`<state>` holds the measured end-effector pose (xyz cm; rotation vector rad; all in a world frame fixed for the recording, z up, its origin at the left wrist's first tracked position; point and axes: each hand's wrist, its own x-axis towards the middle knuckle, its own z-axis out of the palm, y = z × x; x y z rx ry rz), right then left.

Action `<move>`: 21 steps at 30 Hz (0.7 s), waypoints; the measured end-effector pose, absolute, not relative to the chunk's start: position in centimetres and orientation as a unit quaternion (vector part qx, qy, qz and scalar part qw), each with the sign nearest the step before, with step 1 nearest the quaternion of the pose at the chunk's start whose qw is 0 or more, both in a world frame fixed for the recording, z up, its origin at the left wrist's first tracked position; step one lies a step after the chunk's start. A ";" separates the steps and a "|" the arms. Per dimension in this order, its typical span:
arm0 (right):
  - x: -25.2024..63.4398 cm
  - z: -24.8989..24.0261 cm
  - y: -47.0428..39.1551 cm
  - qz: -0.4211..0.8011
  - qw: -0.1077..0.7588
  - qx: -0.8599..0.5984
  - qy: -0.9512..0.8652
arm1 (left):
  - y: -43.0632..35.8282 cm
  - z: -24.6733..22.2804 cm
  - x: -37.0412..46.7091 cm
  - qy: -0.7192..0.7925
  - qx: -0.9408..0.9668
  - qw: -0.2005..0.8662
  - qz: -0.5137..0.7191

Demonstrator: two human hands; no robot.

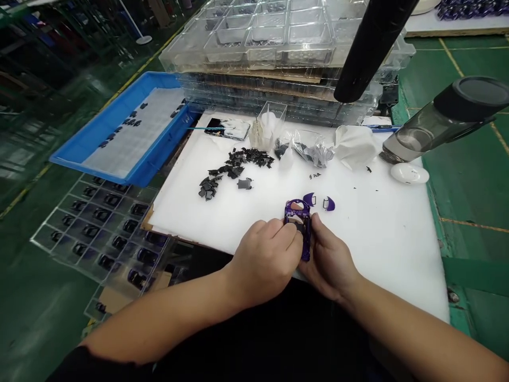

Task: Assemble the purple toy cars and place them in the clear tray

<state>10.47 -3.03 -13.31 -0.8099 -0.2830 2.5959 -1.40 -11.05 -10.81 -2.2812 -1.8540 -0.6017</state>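
Note:
A purple frame-like housing (306, 245) is held upright between my two hands near the front of the white work surface (382, 249). My right hand (332, 257) grips it along its right side. The curled fingers of my left hand (270, 254) press a dark piece (300, 227) at the opening of the housing; the fingers cover much of it. Two small purple curved parts, one on the left (309, 199) and one on the right (328, 203), lie just beyond. A single flat black part (244, 183) lies beside a heap of similar black parts (248, 157).
Left are a blue tray (147, 164) and compartment trays (93, 268) of dark parts. Stacked clear trays (258, 58) stand behind. An electric screwdriver (366, 53) hangs above. A bottle (441, 119), white oval object (409, 173), plastic bags (314, 151) and clear container (274, 119) sit toward the back.

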 end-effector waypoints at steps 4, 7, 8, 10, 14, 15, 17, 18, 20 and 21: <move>10.4 -13.3 -3.0 0.924 0.197 -0.308 -0.112 | -11.1 -10.9 -1.3 -0.611 -0.759 0.084 -0.208; 10.4 -13.2 -3.0 0.924 0.192 -0.305 -0.124 | -11.1 -10.7 -1.2 -0.625 -0.757 0.057 -0.179; 10.4 -13.1 -3.0 0.925 0.190 -0.304 -0.128 | -11.1 -10.7 -1.3 -0.628 -0.758 0.049 -0.169; 10.4 -13.0 -3.0 0.925 0.187 -0.304 -0.133 | -11.0 -10.6 -1.3 -0.628 -0.762 0.037 -0.153; 10.4 -12.8 -3.0 0.922 0.186 -0.312 -0.130 | -11.0 -10.8 -1.4 -0.628 -0.764 0.018 -0.146; 10.4 -12.8 -2.9 0.922 0.185 -0.316 -0.129 | -11.0 -10.8 -1.4 -0.627 -0.764 0.017 -0.148; 10.5 -12.8 -2.9 0.919 0.180 -0.324 -0.131 | -11.1 -10.8 -1.4 -0.625 -0.765 0.017 -0.152; 10.4 -12.8 -2.9 0.919 0.179 -0.326 -0.134 | -11.1 -10.8 -1.5 -0.624 -0.767 0.015 -0.153; 10.4 -12.7 -2.9 0.917 0.179 -0.327 -0.142 | -11.1 -10.6 -1.6 -0.620 -0.770 0.005 -0.149; 10.4 -12.6 -3.0 0.917 0.179 -0.326 -0.146 | -11.1 -10.5 -1.6 -0.619 -0.772 -0.002 -0.146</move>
